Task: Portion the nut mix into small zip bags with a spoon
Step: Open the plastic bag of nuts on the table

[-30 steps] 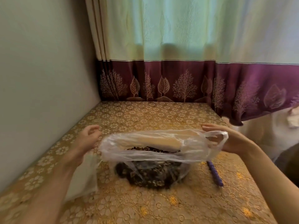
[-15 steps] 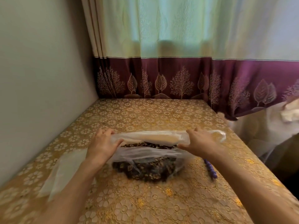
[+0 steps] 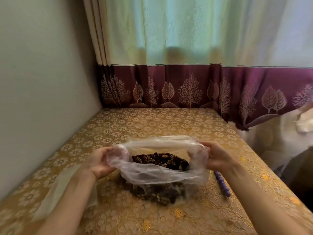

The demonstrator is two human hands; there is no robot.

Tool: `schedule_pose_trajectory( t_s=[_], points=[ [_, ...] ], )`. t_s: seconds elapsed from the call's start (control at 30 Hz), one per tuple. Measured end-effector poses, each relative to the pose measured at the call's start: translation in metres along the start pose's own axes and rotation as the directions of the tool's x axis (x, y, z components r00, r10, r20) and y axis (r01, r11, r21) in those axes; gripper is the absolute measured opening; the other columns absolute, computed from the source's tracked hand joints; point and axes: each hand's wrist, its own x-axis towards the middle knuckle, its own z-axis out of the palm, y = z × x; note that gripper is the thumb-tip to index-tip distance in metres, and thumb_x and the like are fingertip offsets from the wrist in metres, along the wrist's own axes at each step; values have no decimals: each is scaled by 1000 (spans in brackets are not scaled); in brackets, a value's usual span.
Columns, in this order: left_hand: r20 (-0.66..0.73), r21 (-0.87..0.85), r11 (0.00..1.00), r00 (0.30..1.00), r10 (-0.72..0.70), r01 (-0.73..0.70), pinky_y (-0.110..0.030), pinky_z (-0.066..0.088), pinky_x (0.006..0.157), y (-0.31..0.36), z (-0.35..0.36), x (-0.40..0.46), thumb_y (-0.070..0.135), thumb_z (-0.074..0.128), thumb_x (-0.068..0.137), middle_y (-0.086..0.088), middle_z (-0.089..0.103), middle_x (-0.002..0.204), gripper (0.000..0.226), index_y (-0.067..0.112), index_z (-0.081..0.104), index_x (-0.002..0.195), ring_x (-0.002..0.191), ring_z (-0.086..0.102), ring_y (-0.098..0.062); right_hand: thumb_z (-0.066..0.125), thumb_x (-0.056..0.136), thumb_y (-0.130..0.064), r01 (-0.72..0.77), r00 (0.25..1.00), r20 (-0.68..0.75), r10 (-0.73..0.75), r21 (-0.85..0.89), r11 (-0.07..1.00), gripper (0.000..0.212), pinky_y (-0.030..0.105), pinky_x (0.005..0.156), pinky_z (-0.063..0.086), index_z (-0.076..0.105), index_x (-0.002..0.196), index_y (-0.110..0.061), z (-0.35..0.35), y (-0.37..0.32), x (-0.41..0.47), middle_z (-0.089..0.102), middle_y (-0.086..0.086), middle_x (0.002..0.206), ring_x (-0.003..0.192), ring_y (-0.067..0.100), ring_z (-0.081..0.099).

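A thin clear plastic bag [image 3: 157, 175] of dark brown nut mix [image 3: 160, 160] sits on the table in front of me. My left hand [image 3: 99, 162] grips the bag's left rim and my right hand [image 3: 216, 156] grips its right rim, so the mouth is spread wide and the nuts show inside. A purple spoon handle [image 3: 222, 184] lies on the table just right of the bag, its bowl end hidden behind the bag and my right wrist. Clear small zip bags [image 3: 55, 192] lie flat at the left, partly under my left forearm.
The table [image 3: 152, 122] wears a gold floral cloth and fits into a corner, with a plain wall on the left and a green-and-maroon curtain [image 3: 186, 89] behind. Its right edge drops off beside white cloth [image 3: 279, 133] and a dark object.
Both hands shifted from the top of the flattened bag to its sides and pulled the mouth open. The nuts inside are now exposed from above.
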Motion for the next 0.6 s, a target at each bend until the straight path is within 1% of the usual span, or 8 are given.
schedule_pose_trajectory(
  t_s=[0.1,0.17,0.23,0.3,0.37,0.43,0.47,0.6],
  points=[
    [-44,-18,999,998,-38,37,-33,55,50,1,-3,10,7,45,82,-20,61,73,40,-6,45,120,58,61,-22,51,81,-2,-38,996,-82,46,95,995,19,24,79,48,56,99,1,-1,4,12,55,8,80,73,15,51],
    [-68,7,995,992,-102,103,-26,52,44,7,-5,13,9,43,86,-14,56,61,38,-4,42,122,46,54,-16,48,82,2,-30,980,-188,66,188,982,13,26,71,50,53,95,-1,-6,4,18,54,11,75,69,15,51],
    [-103,123,980,984,-144,156,-25,55,52,12,-12,15,9,44,88,-13,55,64,31,-1,45,117,51,53,-15,45,86,2,-21,970,-228,84,264,964,12,24,62,52,50,97,-2,-12,3,19,53,12,73,64,15,52],
    [-196,254,946,968,-155,203,-31,58,54,14,-15,14,10,51,86,-14,58,68,19,-2,53,101,56,59,-20,44,92,-3,-60,968,-231,96,156,986,14,26,51,55,51,104,-1,-11,3,15,56,16,80,61,17,56],
    [-316,483,859,949,-8,168,-28,55,47,14,-15,10,14,57,86,-12,60,71,12,3,59,82,56,61,-21,43,95,-3,-29,934,-350,-76,-287,958,26,24,45,53,52,120,-5,-7,1,10,55,21,108,62,17,55],
    [-316,714,698,916,246,58,-28,52,49,16,-13,5,15,61,85,-8,61,81,6,10,61,82,63,60,-19,44,90,6,-26,822,-360,-442,-799,601,40,17,45,48,57,124,-12,-4,-2,3,54,17,124,66,13,55],
    [-286,793,610,888,361,7,-29,50,53,17,-10,3,15,61,86,-6,60,87,5,12,61,89,69,60,-18,46,88,6,-16,778,-261,-571,-918,397,41,17,51,48,59,123,-12,-3,-5,-1,56,15,127,74,13,57],
    [-11,990,111,743,669,-86,-29,44,75,15,11,6,31,47,95,-6,58,108,30,11,56,114,90,52,-15,53,95,-23,77,718,142,-681,-989,-125,33,34,92,48,59,124,-12,15,-7,-5,59,6,131,113,20,57]
  ],
)
